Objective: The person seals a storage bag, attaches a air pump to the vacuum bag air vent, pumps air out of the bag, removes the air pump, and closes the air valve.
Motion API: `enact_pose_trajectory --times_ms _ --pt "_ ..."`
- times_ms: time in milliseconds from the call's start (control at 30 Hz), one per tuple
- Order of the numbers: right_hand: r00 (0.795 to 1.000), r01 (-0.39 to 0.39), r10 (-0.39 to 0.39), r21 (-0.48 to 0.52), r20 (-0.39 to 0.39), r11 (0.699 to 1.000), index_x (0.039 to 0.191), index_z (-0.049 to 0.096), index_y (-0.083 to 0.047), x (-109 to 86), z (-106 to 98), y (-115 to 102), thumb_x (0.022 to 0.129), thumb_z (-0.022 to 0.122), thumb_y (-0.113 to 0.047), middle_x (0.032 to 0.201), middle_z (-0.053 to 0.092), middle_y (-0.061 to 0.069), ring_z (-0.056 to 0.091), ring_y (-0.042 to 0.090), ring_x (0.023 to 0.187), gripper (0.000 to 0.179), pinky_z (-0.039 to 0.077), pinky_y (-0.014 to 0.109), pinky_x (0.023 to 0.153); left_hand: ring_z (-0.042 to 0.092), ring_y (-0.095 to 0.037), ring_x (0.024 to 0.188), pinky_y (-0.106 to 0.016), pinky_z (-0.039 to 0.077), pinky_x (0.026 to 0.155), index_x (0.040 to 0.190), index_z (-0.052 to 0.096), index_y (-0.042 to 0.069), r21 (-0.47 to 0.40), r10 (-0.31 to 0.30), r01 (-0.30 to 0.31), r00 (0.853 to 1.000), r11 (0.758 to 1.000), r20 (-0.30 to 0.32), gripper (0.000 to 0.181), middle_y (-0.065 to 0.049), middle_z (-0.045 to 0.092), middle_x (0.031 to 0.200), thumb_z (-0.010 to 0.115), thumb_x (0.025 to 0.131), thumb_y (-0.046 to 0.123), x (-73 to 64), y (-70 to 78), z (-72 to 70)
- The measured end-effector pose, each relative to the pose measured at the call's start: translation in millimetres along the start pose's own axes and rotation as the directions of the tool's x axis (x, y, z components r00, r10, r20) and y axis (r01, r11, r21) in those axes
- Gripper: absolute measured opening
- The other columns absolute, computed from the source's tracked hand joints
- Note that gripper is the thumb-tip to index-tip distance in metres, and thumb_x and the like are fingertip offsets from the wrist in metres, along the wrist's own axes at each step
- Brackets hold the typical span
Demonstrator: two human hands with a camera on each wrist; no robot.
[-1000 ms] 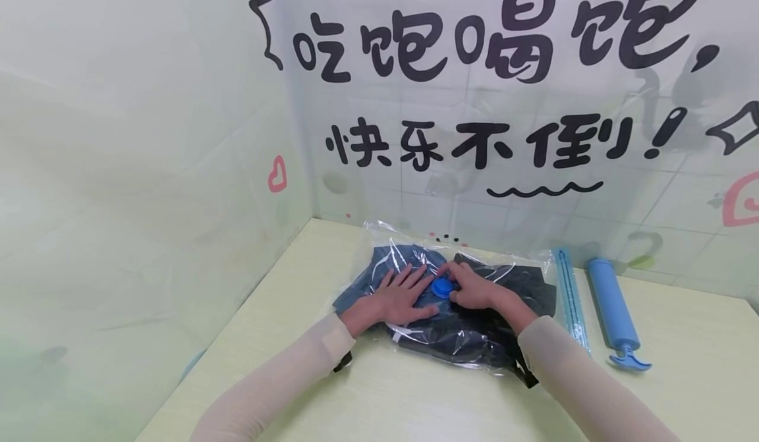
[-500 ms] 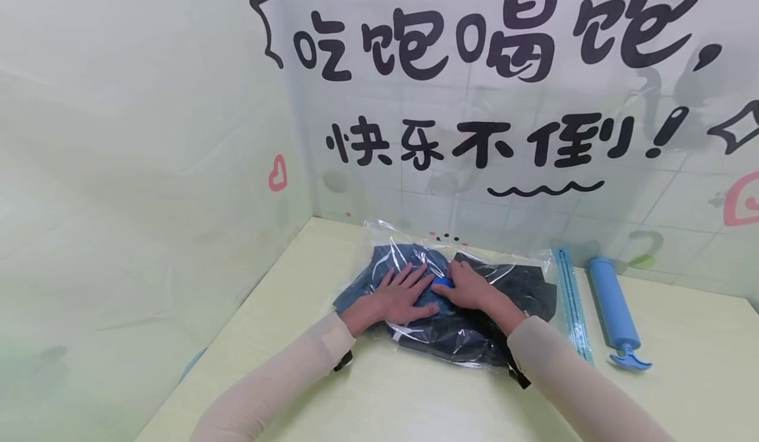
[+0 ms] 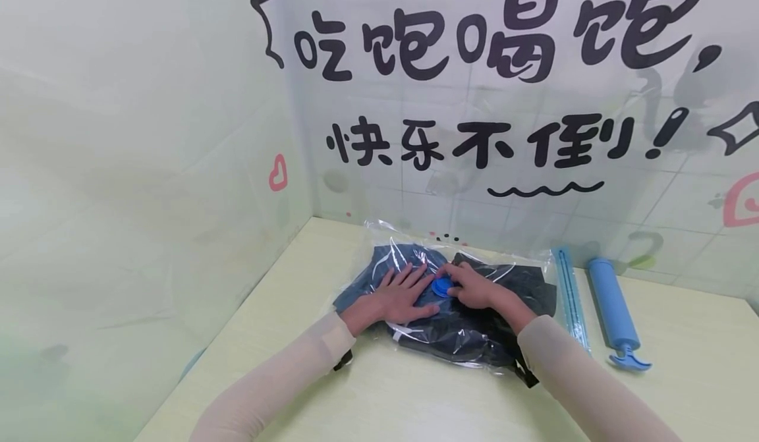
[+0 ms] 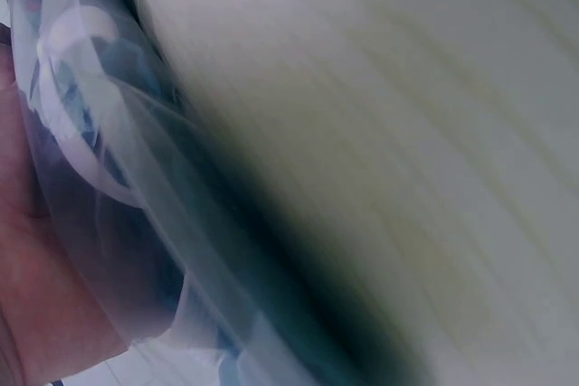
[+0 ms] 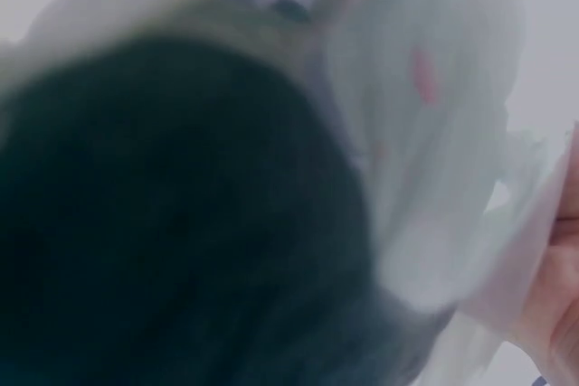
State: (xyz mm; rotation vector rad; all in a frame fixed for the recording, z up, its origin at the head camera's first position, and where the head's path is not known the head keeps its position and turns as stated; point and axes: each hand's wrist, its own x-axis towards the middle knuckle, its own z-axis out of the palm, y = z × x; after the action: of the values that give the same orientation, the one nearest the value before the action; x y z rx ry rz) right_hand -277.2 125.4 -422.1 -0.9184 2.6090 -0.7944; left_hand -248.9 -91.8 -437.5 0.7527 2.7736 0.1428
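The left hand (image 3: 403,299) rests, fingers spread, on a clear plastic bag (image 3: 404,238); the right hand (image 3: 474,288) pinches its round blue cap (image 3: 441,288); a blue cylindrical pump (image 3: 614,307) lies rightward.

bare tabletop (image 3: 385,402) lies open between the left sleeve (image 3: 279,383) and right sleeve (image 3: 593,379). close behind the plastic bag (image 3: 456,343) stands the wall (image 3: 534,221); the blue pump (image 3: 613,303) leaves a slim gap rightward. left hand (image 3: 402,297) and right hand (image 3: 473,287) hem in the blue cap (image 3: 441,288).
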Motion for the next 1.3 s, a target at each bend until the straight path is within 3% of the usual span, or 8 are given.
enact_pose_trajectory --times_ms 133,333,567,667,900,1133,1300 --pt "1.000 0.027 -0.028 0.010 0.011 1.000 0.128 0.054 -0.001 0.5 -0.3 6.2 0.099 0.055 0.003 0.113 0.053 0.024 0.048 0.040 0.108 0.029 0.044 0.055 0.092 -0.003 -0.025 0.154 -0.055 0.004 0.119 0.165 0.014 0.023 -0.001 0.004 -0.004 1.000 1.000 -0.004 0.081 0.003 0.002 0.170 0.034 0.102 0.069 -1.3 0.7 -1.4" --pt "1.000 -0.019 0.020 0.054 -0.018 0.998 0.122 0.054 0.004 0.4 -2.1 2.9 0.094 0.065 -0.010 0.108 0.053 0.020 0.052 0.036 0.102 0.033 0.046 0.052 0.089 -0.002 -0.025 0.154 -0.055 0.005 0.119 0.165 0.016 0.022 -0.004 0.011 -0.011 1.000 1.000 -0.004 0.080 0.003 0.003 0.170 0.034 0.102 0.068 -1.6 0.7 -2.1" --pt "0.993 0.033 -0.029 0.035 -0.111 0.999 0.104 0.054 0.008 4.4 4.1 2.9 0.099 0.068 -0.018 0.085 0.052 0.010 0.051 0.020 0.074 0.030 0.045 0.037 0.070 -0.002 -0.025 0.154 -0.055 0.005 0.119 0.165 0.016 0.022 -0.007 0.014 -0.014 1.000 1.000 -0.007 0.081 0.002 0.003 0.170 0.034 0.102 0.068 -1.8 0.4 -2.2" --pt "0.991 0.016 -0.016 0.001 -0.136 1.000 0.098 0.054 0.005 4.4 6.5 1.2 0.098 0.069 -0.016 0.082 0.050 0.008 0.049 0.020 0.073 0.027 0.046 0.038 0.070 -0.002 -0.025 0.154 -0.055 0.005 0.119 0.165 0.016 0.022 -0.004 0.013 -0.013 1.000 1.000 -0.007 0.080 0.002 0.003 0.170 0.034 0.102 0.068 -1.7 0.2 -1.5" --pt "0.998 -0.014 0.012 -0.048 -0.057 0.999 0.111 0.055 0.001 1.8 4.4 -3.8 0.100 0.063 -0.005 0.098 0.051 0.014 0.050 0.031 0.095 0.015 0.047 0.051 0.087 -0.003 -0.024 0.154 -0.054 0.004 0.119 0.165 0.015 0.022 0.010 0.008 -0.008 1.000 1.000 0.002 0.080 0.003 0.003 0.170 0.032 0.102 0.069 -1.0 -0.3 -0.4" --pt "0.999 0.014 -0.014 0.004 0.029 1.000 0.125 0.054 -0.001 -0.9 -1.8 -2.0 0.100 0.052 0.006 0.105 0.049 0.018 0.043 0.031 0.097 0.026 0.043 0.051 0.090 -0.001 -0.025 0.154 -0.054 0.005 0.119 0.165 0.015 0.022 -0.001 0.003 -0.003 1.000 1.000 -0.007 0.081 0.003 0.003 0.170 0.034 0.102 0.069 -2.4 0.8 -0.7" --pt "0.998 0.006 -0.008 0.044 0.059 0.999 0.128 0.052 -0.002 -1.1 -5.2 0.0 0.099 0.057 0.000 0.112 0.049 0.022 0.045 0.035 0.105 0.030 0.043 0.053 0.093 -0.001 -0.025 0.154 -0.055 0.005 0.119 0.165 0.014 0.022 -0.008 0.007 -0.007 1.000 1.000 -0.010 0.081 0.003 0.004 0.170 0.035 0.102 0.068 -3.3 1.6 -1.9"
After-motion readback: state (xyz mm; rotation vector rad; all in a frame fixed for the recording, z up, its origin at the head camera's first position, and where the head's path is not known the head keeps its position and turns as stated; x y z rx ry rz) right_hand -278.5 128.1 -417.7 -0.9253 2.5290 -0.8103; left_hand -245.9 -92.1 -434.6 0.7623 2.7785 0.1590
